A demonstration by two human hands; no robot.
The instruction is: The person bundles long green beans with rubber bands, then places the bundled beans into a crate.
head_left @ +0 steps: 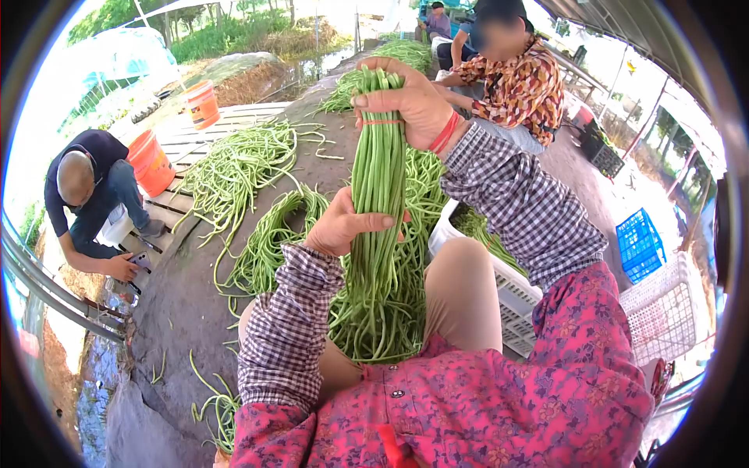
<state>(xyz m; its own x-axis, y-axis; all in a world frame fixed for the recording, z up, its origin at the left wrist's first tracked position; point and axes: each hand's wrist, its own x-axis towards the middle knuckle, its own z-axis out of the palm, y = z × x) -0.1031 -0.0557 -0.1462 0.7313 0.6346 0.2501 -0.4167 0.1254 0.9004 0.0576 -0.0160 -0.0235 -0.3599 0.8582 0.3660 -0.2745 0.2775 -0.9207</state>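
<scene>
A thick bundle of long green beans point(377, 175) hangs upright in front of me, with a red band point(381, 122) around it near the top. My right hand point(407, 103) grips the bundle's upper end, thumb across the front by the band. Lower down, my left hand point(353, 225) is wrapped around the middle, its thumb lying over the beans. The loose lower ends trail onto a pile of long beans point(382, 312) between my knees. More red bands circle my right wrist.
Bean heaps point(238, 168) lie on the dark ground sheet point(175, 304). A white crate point(515, 304) with beans stands by my right knee; a blue crate point(641, 243) is farther right. Orange buckets point(150, 164) stand at left, near a crouching person point(97, 187). Another person point(515, 86) sits ahead right.
</scene>
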